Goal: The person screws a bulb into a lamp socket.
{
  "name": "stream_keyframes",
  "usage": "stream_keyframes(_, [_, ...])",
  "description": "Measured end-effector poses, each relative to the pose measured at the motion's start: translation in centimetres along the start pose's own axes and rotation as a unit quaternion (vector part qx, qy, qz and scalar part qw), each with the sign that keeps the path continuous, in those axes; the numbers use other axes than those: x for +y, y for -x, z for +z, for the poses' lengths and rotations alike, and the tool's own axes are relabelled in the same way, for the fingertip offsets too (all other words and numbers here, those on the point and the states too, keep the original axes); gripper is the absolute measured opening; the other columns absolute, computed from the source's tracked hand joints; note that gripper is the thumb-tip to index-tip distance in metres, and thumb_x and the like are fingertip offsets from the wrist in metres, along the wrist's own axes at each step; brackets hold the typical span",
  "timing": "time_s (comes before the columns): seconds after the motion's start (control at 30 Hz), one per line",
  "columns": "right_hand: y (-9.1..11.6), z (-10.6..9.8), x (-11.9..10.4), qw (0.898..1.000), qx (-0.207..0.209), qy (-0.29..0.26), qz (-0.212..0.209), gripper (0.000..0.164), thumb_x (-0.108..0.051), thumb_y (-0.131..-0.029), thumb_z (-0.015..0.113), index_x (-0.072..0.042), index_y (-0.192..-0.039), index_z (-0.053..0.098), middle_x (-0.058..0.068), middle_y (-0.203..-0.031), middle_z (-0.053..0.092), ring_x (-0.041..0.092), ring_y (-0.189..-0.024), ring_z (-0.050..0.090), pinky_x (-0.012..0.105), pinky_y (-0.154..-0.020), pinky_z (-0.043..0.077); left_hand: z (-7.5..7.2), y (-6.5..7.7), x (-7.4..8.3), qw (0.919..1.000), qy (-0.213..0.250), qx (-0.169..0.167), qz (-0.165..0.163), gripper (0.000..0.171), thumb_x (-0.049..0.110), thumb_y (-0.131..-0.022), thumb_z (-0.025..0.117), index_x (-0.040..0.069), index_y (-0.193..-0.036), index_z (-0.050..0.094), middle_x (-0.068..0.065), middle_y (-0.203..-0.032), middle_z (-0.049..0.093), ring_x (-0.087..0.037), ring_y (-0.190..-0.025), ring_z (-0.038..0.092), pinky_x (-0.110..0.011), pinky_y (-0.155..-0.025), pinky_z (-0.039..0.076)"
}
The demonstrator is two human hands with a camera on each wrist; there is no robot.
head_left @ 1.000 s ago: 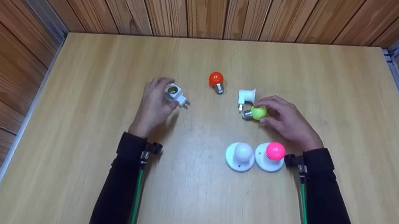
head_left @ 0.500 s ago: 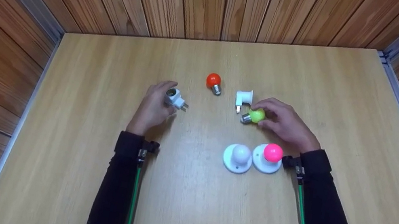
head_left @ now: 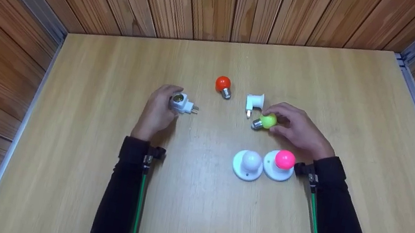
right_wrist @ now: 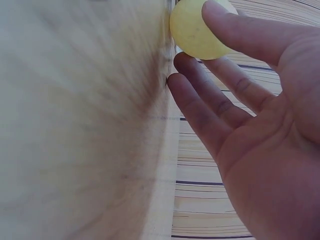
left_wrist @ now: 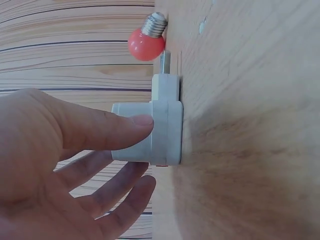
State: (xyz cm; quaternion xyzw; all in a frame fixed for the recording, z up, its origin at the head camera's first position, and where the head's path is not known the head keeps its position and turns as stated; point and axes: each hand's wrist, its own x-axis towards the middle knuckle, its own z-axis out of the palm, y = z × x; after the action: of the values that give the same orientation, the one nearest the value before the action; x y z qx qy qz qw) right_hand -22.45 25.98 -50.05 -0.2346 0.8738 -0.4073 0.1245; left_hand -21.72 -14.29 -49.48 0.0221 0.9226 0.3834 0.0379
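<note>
My left hand (head_left: 158, 110) grips a white plug-in bulb socket (head_left: 182, 104) between thumb and fingers. Its opening faces up in the head view and its prongs point right; in the left wrist view the socket (left_wrist: 165, 125) sits against or just above the tabletop. Over on the right, my right hand (head_left: 300, 127) pinches a yellow-green light bulb (head_left: 268, 121) by its globe, the metal screw base pointing left and toward me. Just beyond that bulb lies a second white plug-in socket (head_left: 255, 100) on its side. The right wrist view shows the globe (right_wrist: 197, 30) between thumb and fingers.
A red bulb (head_left: 222, 83) lies loose on the wooden table (head_left: 191, 207) between the hands, farther back. Two round white lamp bases stand nearer me, one with a white bulb (head_left: 252, 160), the other with a pink bulb (head_left: 285, 159), close to the right wrist. Wood-panel walls (head_left: 214, 2) enclose the table.
The socket in my left hand has turned slightly, so its prongs point straight right instead of down and right. My right hand keeps its pinch on the yellow-green bulb, nearly still.
</note>
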Motion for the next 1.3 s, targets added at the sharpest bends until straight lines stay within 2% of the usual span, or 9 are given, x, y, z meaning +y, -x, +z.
stream_keyframes(0.37, [0.0,0.0,0.2,1.000,-0.002,-0.004,0.012,0.042,-0.004,-0.096,0.075,-0.019,-0.135,0.069,0.007,-0.139,0.067,0.025,-0.131,0.059,0.055,-0.118,0.049,0.2,0.1,-0.2,0.9997,-0.016,0.006,-0.015,0.051,-0.007,-0.092,0.073,0.007,-0.140,0.066,-0.013,-0.139,0.064,-0.031,-0.136,0.061,-0.046,-0.120,0.051])
stream_keyframes(0.6, [0.3,-0.4,0.1,1.000,0.008,0.001,0.013,0.040,-0.004,-0.097,0.074,-0.020,-0.134,0.069,0.004,-0.135,0.068,0.022,-0.125,0.060,0.056,-0.117,0.051,0.2,0.4,0.0,0.9996,-0.018,0.011,-0.020,0.045,-0.003,-0.090,0.077,0.007,-0.133,0.068,-0.011,-0.132,0.066,-0.028,-0.128,0.063,-0.045,-0.115,0.054])
stream_keyframes(0.83, [0.8,-1.4,-0.2,0.999,0.033,0.003,-0.010,0.040,-0.003,-0.097,0.073,-0.018,-0.134,0.069,0.007,-0.134,0.069,0.026,-0.123,0.064,0.056,-0.109,0.057,-0.3,1.1,0.8,0.9998,0.011,0.011,-0.010,0.045,0.000,-0.089,0.079,0.008,-0.132,0.068,-0.010,-0.133,0.065,-0.027,-0.125,0.063,-0.044,-0.111,0.056])
stream_keyframes(0.93, [1.1,-1.8,-0.6,0.999,0.046,0.004,-0.011,0.040,-0.005,-0.097,0.074,-0.019,-0.134,0.069,0.006,-0.134,0.069,0.025,-0.123,0.065,0.052,-0.107,0.059,-0.9,1.6,1.4,0.9994,0.034,0.003,-0.010,0.047,0.002,-0.090,0.079,0.010,-0.134,0.067,-0.009,-0.134,0.064,-0.026,-0.125,0.063,-0.044,-0.110,0.056])
stream_keyframes(1.03, [1.4,-2.3,-1.2,0.997,0.066,0.015,-0.025,0.039,-0.007,-0.097,0.075,-0.017,-0.135,0.069,0.007,-0.135,0.069,0.019,-0.124,0.065,0.040,-0.105,0.061,-1.4,2.3,2.0,0.9986,0.053,0.003,0.003,0.046,0.003,-0.090,0.078,0.010,-0.135,0.066,-0.009,-0.134,0.064,-0.027,-0.126,0.062,-0.043,-0.109,0.057])
stream_keyframes(1.17, [1.9,-2.9,-2.5,0.994,0.098,0.024,-0.041,0.041,-0.007,-0.096,0.077,-0.018,-0.135,0.070,0.005,-0.135,0.069,-0.001,-0.121,0.060,0.020,-0.102,0.058,-2.1,3.2,2.8,0.9965,0.075,0.018,0.033,0.046,0.003,-0.090,0.079,0.009,-0.134,0.066,-0.010,-0.133,0.063,-0.028,-0.125,0.063,-0.042,-0.106,0.061])
stream_keyframes(1.3, [2.6,-3.4,-4.3,0.989,0.135,0.025,-0.060,0.043,-0.004,-0.094,0.079,-0.016,-0.134,0.071,0.006,-0.134,0.068,-0.009,-0.117,0.057,0.008,-0.099,0.053,-2.7,4.2,3.7,0.9930,0.088,0.039,0.069,0.047,0.004,-0.090,0.080,0.012,-0.135,0.066,-0.009,-0.130,0.061,-0.027,-0.123,0.063,-0.043,-0.101,0.063])
